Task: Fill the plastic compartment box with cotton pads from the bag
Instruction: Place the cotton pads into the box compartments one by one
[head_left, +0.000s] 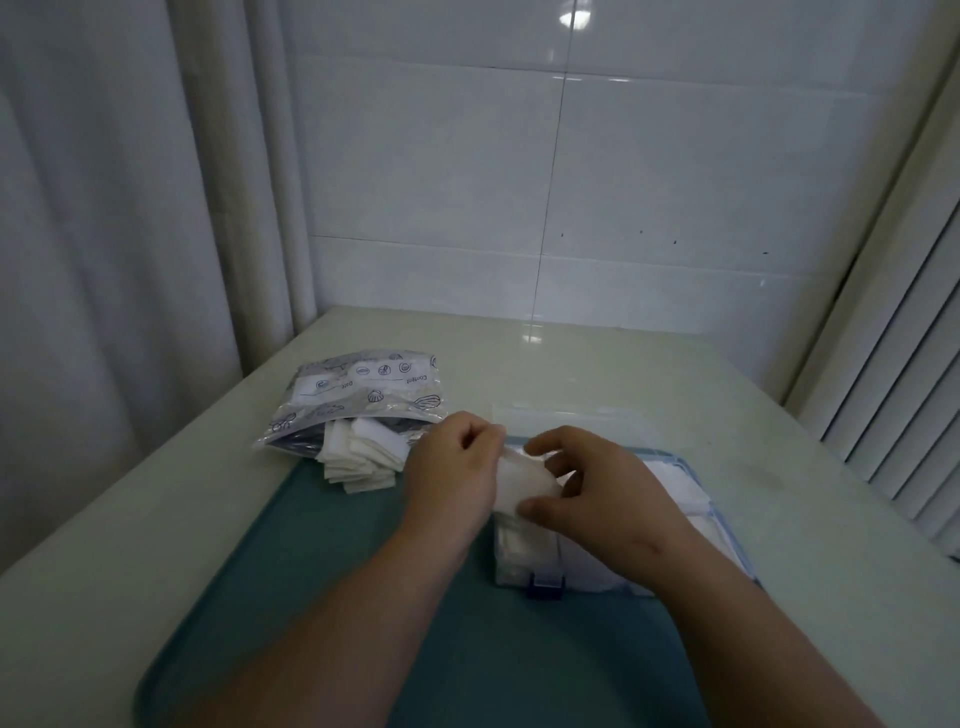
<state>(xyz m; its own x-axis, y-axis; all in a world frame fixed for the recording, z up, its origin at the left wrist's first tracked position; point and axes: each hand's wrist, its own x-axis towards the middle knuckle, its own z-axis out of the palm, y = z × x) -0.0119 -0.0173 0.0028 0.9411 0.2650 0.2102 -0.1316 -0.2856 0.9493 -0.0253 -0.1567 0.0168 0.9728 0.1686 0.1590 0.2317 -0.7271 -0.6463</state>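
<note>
A printed zip bag (358, 397) lies at the far left of the table, its mouth facing me, with several white square cotton pads (361, 457) spilling out. The clear plastic compartment box (530, 564) with blue trim sits on a teal tray (311, 597), its lid open toward the back. White pads fill its right part (675, 488). My left hand (452, 478) and my right hand (597, 488) both grip a small stack of cotton pads (522, 480) just above the box's left compartment. My hands hide most of that compartment.
The pale table (623, 374) stands in a corner, with a tiled wall behind, a curtain (130, 234) on the left and a slatted panel (904, 395) on the right. The tray's near edge runs close to me.
</note>
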